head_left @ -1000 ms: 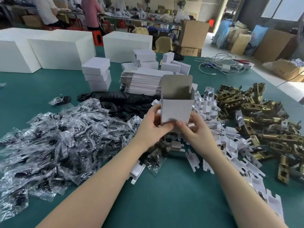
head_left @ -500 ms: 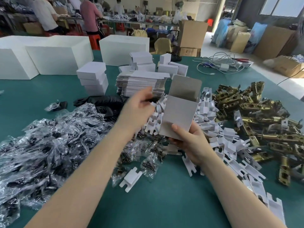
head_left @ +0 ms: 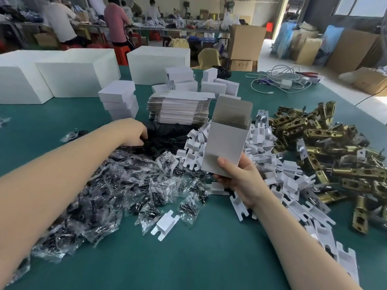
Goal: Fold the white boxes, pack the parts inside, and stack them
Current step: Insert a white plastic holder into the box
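My right hand [head_left: 240,181] grips the bottom of an upright folded white box [head_left: 226,143] whose top flap stands open, held above the table. My left hand [head_left: 133,130] reaches forward into a row of flat black parts [head_left: 167,137], fingers curled down among them; whether it holds one is hidden. A stack of flat unfolded white boxes [head_left: 180,107] lies just behind. Finished closed white boxes [head_left: 119,99] are stacked to the left of it. Small white card inserts [head_left: 270,170] lie heaped around the box.
Clear bags of dark screws [head_left: 100,191] cover the left of the green table [head_left: 209,258]. Brass latch parts [head_left: 335,153] pile up on the right. Large white foam blocks [head_left: 69,72] and cables [head_left: 278,80] sit at the back. People work at far tables.
My left hand let go of the box and moved forward and left into the black parts. The right hand now holds the box alone, tilted slightly right.
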Demonstrator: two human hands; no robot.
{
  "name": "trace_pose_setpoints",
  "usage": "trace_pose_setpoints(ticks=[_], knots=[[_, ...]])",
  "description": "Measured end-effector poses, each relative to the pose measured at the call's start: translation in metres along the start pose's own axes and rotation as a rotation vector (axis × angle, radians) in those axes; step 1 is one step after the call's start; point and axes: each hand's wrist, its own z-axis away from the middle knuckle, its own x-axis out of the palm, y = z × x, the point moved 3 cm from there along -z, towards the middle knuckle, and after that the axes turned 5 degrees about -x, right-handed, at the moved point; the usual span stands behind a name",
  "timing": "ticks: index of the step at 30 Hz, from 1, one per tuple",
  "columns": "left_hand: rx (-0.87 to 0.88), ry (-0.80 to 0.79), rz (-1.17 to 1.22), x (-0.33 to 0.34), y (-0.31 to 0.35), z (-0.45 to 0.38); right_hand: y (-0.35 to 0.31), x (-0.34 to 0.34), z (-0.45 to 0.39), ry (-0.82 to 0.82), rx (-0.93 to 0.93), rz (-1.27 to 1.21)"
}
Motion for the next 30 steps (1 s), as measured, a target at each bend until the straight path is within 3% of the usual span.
trace_pose_setpoints(ticks=[4, 12, 17, 25, 28, 30], knots=[[0.027, -0.141, 0.068, 0.005, -0.006, -0.002, 0.000, -0.001, 0.001, 0.007, 0.010, 0.005], [0.024, 0.138, 0.021, 0.001, -0.002, -0.001, -0.001, -0.001, 0.001, 0.002, 0.007, 0.026], [0.011, 0.018, 0.004, -0.003, 0.003, 0.004, 0.000, -0.001, 0.000, 0.003, 0.008, 0.011], [0.001, 0.064, -0.257, -0.002, 0.005, 0.008, -0.001, -0.001, 0.001, 0.005, 0.012, 0.006], [0.026, 0.091, -0.077, -0.004, 0.000, 0.008, -0.001, 0.000, 0.001, 0.000, 0.014, 0.009], [0.016, 0.201, 0.078, -0.006, -0.004, 0.008, -0.001, 0.000, 0.000, 0.000, 0.017, 0.007]])
